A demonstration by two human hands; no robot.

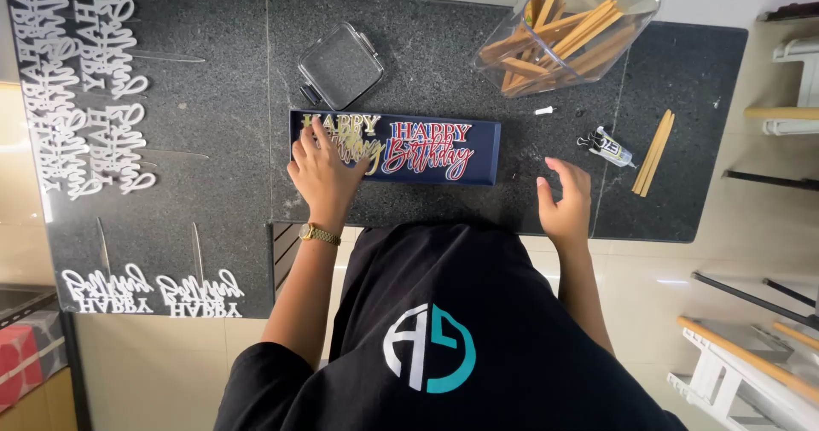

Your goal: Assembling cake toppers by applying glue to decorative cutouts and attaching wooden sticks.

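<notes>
Your left hand [322, 171] lies flat, fingers spread and gripping nothing, on the left end of a dark blue rectangular board [444, 171] in the middle of the table [222, 81]; its weight seems to press down the gold cut-out lettering piece [363, 136] under it, probably to keep that thin piece seated against the board. Just to its right on the same board lies a red-and-white script lettering piece [429, 151], flat and untouched. Your right hand [565, 202] rests open on the speckled dark stone near the front edge, apart from the board, holding nothing. Beyond it, within easy reach, lie a small glue tube [611, 148] and a pair of pale wooden sticks [654, 152] side by side. A clear plastic tub [567, 26] holds more such sticks, loosely heaped, and a small clear square box [341, 66] sits just behind the board. Along the left of the table, white lettering toppers [85, 90] with thin spikes are spread out singly, none overlapping much.
</notes>
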